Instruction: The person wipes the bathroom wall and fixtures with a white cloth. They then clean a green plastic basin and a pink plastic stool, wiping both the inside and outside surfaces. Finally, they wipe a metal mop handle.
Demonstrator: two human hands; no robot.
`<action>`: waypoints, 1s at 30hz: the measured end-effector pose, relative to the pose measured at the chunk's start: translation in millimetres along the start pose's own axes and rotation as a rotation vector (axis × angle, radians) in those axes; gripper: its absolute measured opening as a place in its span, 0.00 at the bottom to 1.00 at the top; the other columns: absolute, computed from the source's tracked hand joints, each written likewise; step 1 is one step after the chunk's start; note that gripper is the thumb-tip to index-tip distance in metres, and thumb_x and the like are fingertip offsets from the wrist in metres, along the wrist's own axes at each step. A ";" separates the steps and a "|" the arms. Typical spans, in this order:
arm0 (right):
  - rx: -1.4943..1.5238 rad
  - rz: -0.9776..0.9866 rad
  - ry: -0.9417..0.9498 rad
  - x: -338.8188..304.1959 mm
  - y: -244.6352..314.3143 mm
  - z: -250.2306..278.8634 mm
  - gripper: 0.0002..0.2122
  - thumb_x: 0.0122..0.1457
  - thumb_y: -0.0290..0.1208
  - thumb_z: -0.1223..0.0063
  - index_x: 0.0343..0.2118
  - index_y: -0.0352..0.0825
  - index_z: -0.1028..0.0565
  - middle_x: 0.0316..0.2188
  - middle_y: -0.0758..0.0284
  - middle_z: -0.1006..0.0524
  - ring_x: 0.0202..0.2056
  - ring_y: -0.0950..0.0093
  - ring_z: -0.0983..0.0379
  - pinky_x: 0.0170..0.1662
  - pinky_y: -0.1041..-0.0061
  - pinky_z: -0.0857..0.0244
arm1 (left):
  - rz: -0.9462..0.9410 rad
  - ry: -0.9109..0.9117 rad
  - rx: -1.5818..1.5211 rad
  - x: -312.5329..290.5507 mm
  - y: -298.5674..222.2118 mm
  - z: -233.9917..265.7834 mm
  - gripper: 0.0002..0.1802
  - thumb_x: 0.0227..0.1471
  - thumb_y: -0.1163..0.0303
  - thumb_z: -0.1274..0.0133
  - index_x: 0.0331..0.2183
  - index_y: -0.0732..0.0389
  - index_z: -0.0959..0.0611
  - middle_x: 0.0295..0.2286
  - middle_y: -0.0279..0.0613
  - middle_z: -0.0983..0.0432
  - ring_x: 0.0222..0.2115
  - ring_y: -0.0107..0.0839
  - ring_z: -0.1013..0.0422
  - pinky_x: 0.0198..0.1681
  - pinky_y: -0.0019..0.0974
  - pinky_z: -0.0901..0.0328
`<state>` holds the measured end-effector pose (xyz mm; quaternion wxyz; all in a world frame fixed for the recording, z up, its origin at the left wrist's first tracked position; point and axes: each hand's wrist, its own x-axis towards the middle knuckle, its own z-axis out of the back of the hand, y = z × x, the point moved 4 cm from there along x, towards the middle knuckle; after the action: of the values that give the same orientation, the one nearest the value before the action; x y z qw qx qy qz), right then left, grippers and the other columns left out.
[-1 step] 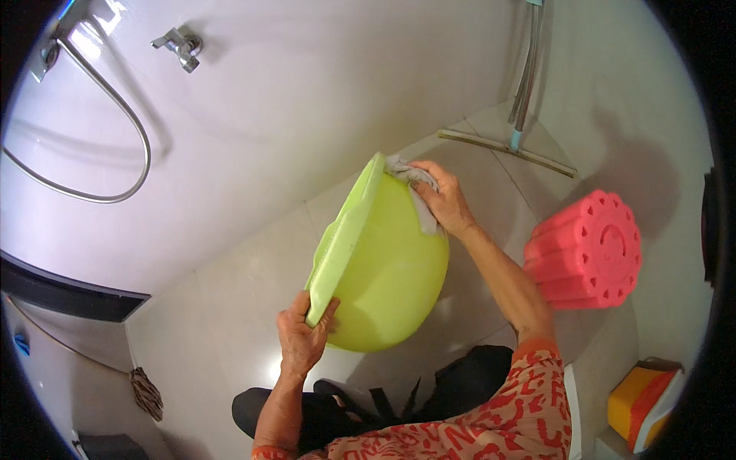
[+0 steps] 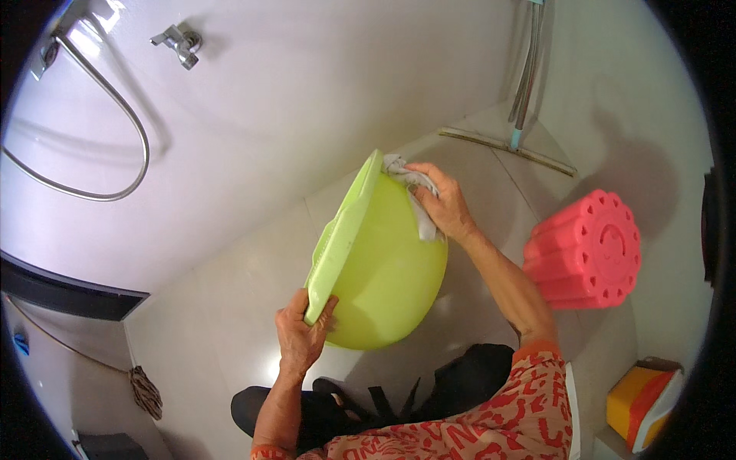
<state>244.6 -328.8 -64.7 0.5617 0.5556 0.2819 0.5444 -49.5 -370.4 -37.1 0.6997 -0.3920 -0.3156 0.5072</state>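
Observation:
A large lime-green plastic basin point(image 2: 387, 268) is tipped on its side in front of me, its rim turned to the left and its rounded outside toward the right. My left hand point(image 2: 303, 331) grips the near end of the rim, thumb on the outer wall. At the far end, my right hand point(image 2: 445, 205) is closed on a pale grey-white cloth point(image 2: 425, 222). The cloth lies bunched against the outer wall just below the rim, part of it hanging down along the basin. Most of the basin's inside is hidden.
Right of me stands an upturned pink bucket point(image 2: 583, 249). A floor squeegee point(image 2: 515, 146) leans in the far corner. On the left are a mop point(image 2: 144, 391), a shower hose point(image 2: 138, 126) and a wall tap point(image 2: 180, 46). A yellow-orange box point(image 2: 640, 399) sits at lower right.

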 end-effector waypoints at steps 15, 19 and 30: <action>-0.233 0.533 -0.069 -97.4 17.7 -17.8 0.18 0.53 0.21 0.53 0.48 0.34 0.33 0.49 0.57 0.31 0.49 0.58 0.33 0.53 0.62 0.40 | 0.022 -0.056 0.011 7.4 -7.1 0.0 0.11 0.50 0.69 0.41 0.26 0.67 0.24 0.17 0.38 0.26 0.19 0.24 0.28 0.23 0.29 0.34; -0.094 0.081 -0.190 -71.2 -30.2 3.8 0.17 0.57 0.22 0.61 0.51 0.31 0.34 0.48 0.56 0.29 0.47 0.63 0.31 0.51 0.67 0.39 | 0.026 -0.062 0.026 8.4 -8.1 1.6 0.12 0.49 0.69 0.40 0.25 0.67 0.25 0.17 0.40 0.26 0.19 0.24 0.28 0.23 0.30 0.34; -0.023 0.108 -0.216 -71.7 10.6 0.1 0.18 0.54 0.24 0.55 0.50 0.37 0.31 0.44 0.61 0.30 0.43 0.69 0.32 0.47 0.71 0.37 | 0.045 -0.046 0.009 8.4 1.6 -3.2 0.10 0.47 0.71 0.39 0.27 0.65 0.24 0.16 0.44 0.27 0.19 0.33 0.26 0.23 0.32 0.34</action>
<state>223.8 -397.4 -75.4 0.5650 0.6190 0.1830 0.5140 -45.2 -362.8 -39.7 0.6825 -0.3838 -0.3204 0.5331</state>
